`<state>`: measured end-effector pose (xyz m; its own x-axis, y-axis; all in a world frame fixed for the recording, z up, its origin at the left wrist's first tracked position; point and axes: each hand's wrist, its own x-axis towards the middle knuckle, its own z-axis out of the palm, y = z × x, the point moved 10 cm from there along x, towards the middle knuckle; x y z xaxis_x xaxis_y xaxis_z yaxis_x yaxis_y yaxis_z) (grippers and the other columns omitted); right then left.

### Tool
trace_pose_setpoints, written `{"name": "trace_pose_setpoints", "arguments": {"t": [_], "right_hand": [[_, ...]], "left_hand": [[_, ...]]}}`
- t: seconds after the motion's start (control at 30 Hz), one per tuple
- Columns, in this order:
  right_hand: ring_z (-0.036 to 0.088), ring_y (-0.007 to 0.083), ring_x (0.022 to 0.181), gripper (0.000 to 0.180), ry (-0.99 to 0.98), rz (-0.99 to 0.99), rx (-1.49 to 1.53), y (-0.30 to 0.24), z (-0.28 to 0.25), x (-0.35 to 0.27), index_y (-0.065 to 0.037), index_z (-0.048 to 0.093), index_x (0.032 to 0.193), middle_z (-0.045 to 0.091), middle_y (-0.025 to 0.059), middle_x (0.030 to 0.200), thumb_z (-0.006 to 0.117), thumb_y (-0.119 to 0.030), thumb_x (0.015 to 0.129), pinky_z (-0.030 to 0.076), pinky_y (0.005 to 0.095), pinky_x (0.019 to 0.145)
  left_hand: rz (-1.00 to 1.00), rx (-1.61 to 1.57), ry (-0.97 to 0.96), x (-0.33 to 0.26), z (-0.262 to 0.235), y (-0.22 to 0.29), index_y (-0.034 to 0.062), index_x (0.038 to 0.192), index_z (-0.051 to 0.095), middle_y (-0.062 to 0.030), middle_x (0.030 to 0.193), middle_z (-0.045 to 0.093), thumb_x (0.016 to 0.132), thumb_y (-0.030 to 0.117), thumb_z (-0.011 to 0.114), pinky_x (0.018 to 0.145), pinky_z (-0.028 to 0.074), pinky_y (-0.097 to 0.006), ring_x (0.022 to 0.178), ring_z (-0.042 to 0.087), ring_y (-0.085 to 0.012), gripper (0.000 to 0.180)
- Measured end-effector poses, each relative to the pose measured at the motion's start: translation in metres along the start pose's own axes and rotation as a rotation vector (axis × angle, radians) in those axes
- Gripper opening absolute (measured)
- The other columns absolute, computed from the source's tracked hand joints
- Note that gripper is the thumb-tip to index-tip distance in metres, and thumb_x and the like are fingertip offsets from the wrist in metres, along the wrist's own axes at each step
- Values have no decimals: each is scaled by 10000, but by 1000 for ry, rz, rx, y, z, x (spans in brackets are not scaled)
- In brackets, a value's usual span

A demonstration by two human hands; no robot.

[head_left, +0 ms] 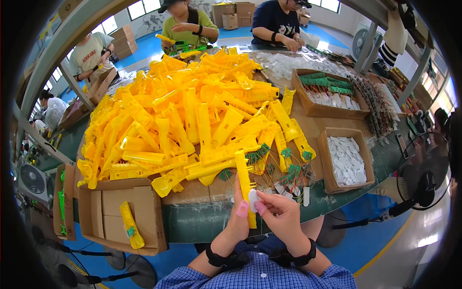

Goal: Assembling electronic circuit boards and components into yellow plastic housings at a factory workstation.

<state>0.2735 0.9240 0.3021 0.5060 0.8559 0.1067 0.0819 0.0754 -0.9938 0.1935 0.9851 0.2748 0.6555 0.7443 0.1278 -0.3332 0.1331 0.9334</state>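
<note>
In front of my chest, my left hand (236, 217) grips a long yellow plastic shell (244, 176) held upright, its ribbed inner edge facing right. My right hand (280, 215) pinches a small white plastic piece (253, 198) between thumb and fingers, against the lower part of that shell. Both thumbs press close to the white piece. Just beyond my hands, small green circuit boards (292, 174) with thin wires lie on the table near a large heap of yellow shells (192, 115).
An open carton (91, 212) at the near left holds one yellow shell with a green board. To the right stand a box of white pieces (323, 144) and a box of green boards (308, 111). A black fan (423, 188) is at the right. Several people work around the table.
</note>
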Motion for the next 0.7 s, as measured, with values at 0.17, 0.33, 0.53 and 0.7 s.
{"name": "trace_pose_setpoints", "arguments": {"t": [0.17, 0.33, 0.53, 0.7], "right_hand": [[625, 101, 728, 317, 31, -117, -184, -9, -6, -1, -12, 635, 1075, 642, 97, 862, 641, 52, 765, 507, 194, 639], [622, 134, 707, 324, -65, -161, -359, -15, 0, 1, -32, 641, 1072, 640, 98, 881, 650, 27, 753, 495, 209, 614], [594, 180, 882, 222, 168, -237, -391, -14, -61, 22, -26, 629, 1035, 604, 109, 975, 628, -66, 817, 500, 263, 703], [607, 244, 799, 225, 407, -38, -680, 26, -147, 36, -1, 601, 1015, 588, 126, 924, 608, -79, 805, 485, 315, 685]], "left_hand": [[23, 321, -56, 1, -2, -10, -1, 1405, -116, -198, 1318, 310, 886, 572, 326, 950, 353, -340, 1128, 429, -259, 890], [1, 435, -102, 1, 2, 2, -53, 1383, -117, -214, 1267, 363, 885, 570, 345, 912, 389, -355, 1065, 471, -292, 922], [-10, 142, 155, 0, -26, -18, 66, 1411, 16, -64, 998, 434, 831, 282, 633, 694, 455, -252, 810, 498, -131, 875], [14, 135, 170, 2, -39, -13, 85, 1380, 123, -36, 977, 420, 799, 105, 653, 638, 456, -213, 777, 485, -86, 786]]}}
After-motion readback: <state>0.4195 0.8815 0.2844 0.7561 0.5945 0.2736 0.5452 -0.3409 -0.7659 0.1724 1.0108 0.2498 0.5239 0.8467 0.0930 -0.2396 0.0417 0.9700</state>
